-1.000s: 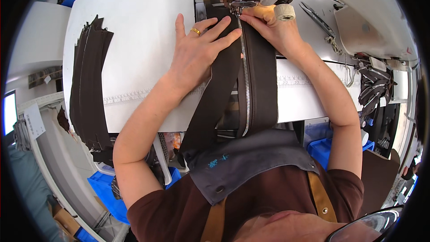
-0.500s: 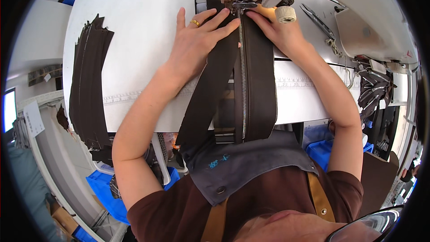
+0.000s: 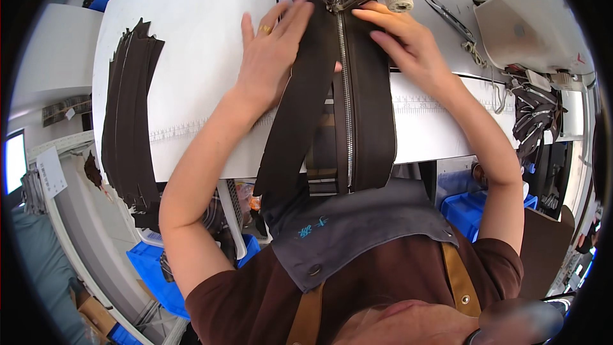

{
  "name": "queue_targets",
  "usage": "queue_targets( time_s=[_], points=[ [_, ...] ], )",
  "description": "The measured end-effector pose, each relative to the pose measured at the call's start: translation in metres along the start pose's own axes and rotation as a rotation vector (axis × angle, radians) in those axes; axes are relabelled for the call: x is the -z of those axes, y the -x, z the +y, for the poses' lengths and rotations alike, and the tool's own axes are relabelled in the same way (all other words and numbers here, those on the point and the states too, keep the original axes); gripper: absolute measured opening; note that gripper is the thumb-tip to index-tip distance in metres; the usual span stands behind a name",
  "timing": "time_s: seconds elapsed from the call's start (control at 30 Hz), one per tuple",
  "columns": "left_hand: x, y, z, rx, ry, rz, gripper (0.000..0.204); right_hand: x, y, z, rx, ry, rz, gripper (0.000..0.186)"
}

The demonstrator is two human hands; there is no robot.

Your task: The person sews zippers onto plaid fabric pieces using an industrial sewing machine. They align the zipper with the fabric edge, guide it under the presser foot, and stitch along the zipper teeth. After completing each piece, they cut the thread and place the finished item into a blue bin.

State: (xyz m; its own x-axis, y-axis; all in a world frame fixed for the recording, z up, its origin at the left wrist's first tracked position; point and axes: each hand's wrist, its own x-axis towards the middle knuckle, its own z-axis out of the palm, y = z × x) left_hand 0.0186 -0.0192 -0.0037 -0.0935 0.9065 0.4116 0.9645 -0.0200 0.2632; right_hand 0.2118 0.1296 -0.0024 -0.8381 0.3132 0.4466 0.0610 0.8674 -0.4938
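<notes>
My left hand (image 3: 267, 57) lies over the left dark brown fabric strip (image 3: 289, 124), its upper fingers stretched out near the sewing machine's foot (image 3: 338, 1); a fingertip shows beside the zipper at the strip's inner edge. My right hand (image 3: 415, 51) is loosely curved over the right fabric strip (image 3: 373, 121), thumb and forefinger apart, just right of the foot. A long metal zipper (image 3: 347, 108) runs from the foot toward me between the strips, with plaid fabric (image 3: 319, 147) showing underneath at the near end. A knob (image 3: 399, 0) sits on the machine head above my right hand.
A stack of dark strips (image 3: 124, 121) lies on the white table (image 3: 185, 89) at left. Scissors (image 3: 447, 22) rest at right, near bundled dark pieces (image 3: 536, 115). Blue bins (image 3: 463, 207) stand below the table edge.
My left hand has moved up toward the machine. My right thumb and forefinger have come apart from their pinch by the foot, and that hand has shifted slightly right.
</notes>
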Motion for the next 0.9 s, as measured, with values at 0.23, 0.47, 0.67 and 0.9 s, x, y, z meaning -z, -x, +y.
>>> queue_targets(
  time_s=[0.23,0.47,0.67,0.9],
  points=[
    [0.042,0.116,0.057,-0.103,0.064,-0.321,0.060,0.034,0.091,-0.079,0.131,-0.064,-0.512,0.087],
    [0.028,0.131,0.073,-0.144,0.048,-0.080,0.030,0.004,0.082,-0.097,0.116,0.216,-0.389,0.062],
    [0.026,0.133,0.072,-0.143,0.060,-0.058,0.031,0.002,0.082,-0.098,0.117,0.192,-0.316,0.052],
    [0.027,0.136,0.071,-0.042,0.215,-0.020,0.030,-0.002,0.080,-0.100,0.162,0.206,-0.247,0.047]
  ],
)
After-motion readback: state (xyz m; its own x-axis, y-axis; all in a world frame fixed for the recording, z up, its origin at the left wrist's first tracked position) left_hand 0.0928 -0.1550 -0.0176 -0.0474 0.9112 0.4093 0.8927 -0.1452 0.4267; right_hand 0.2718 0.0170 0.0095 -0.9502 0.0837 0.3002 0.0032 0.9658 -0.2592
